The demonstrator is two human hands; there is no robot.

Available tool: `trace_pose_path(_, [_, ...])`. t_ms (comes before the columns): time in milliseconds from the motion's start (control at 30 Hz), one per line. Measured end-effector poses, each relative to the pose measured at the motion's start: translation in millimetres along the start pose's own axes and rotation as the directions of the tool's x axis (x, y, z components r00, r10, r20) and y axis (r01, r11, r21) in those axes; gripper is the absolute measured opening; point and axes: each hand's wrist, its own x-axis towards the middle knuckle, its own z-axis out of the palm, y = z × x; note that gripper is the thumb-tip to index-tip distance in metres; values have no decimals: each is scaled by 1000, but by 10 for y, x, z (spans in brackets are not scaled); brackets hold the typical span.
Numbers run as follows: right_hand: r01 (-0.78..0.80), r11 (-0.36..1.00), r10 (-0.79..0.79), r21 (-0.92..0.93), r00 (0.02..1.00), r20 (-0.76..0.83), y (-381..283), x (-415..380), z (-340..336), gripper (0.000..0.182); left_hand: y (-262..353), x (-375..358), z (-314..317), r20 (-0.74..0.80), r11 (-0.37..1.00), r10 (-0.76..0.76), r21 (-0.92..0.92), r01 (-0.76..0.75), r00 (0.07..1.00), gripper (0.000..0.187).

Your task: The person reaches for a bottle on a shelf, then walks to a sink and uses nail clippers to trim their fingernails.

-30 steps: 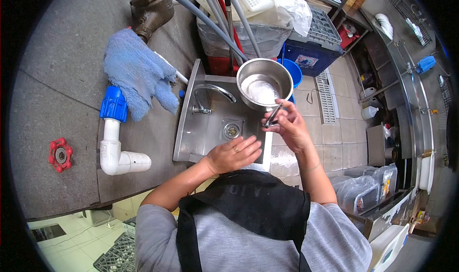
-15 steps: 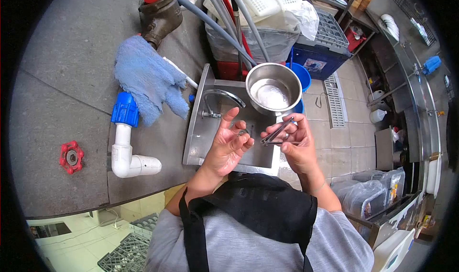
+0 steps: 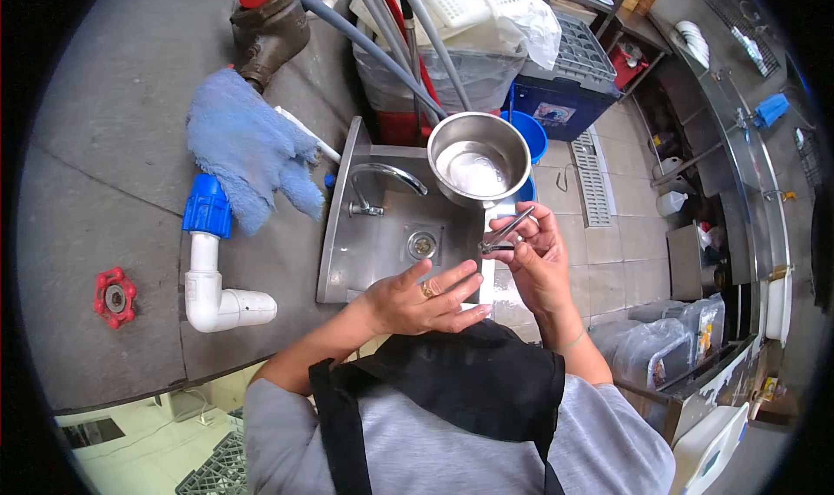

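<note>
My right hand holds a small V-shaped metal tool, its two thin legs joined at the left end; its exact kind I cannot make out. My left hand, with a ring on one finger, is open near the front of the steel sink, fingers stretched to the right and apart. Beyond my hands, a stainless steel pot with what looks like clear water in it rests at the sink's right side. A curved tap rises at the sink's left, and the drain shows in the basin.
A blue cloth hangs over pipework at left, near a white elbow pipe and a red valve wheel. Behind the sink stand a lined bin with poles, a blue bucket and a blue crate. A floor grate lies at right.
My left hand has dropped from beside the tool toward my body, turning and stretching its fingers, which uncovers the drain. My right hand still holds the tool. The whole view has shifted slightly.
</note>
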Motion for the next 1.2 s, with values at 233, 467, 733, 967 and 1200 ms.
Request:
trace_pose_path(233, [47, 995, -41, -87, 997, 71, -49, -10, -44, 56, -16, 15, 28, 92, 1000, 17, -22, -15, 996, 30])
trace_pose_path(467, [1, 981, 14, -192, 997, 77, -66, 1, -65, 56, -25, 13, 45, 109, 998, 62, -35, -59, 992, 35])
trace_pose_path(733, [-25, 955, 46, -295, 997, 64, -23, 6, -115, 62, -31, -4, 64, 106, 997, 75, -43, -70, 992, 35])
trace_pose_path(967, [-38, 953, 61, -300, 996, 68, -20, 7, -128, 62, -17, -33, 77, 142, 996, 81, -33, -77, 987, 34])
trace_pose_path(1200, [-49, 968, 65, -246, 996, 57, -13, 2, -113, 61, -24, -22, 68, 142, 997, 71, -24, -68, 987, 34])
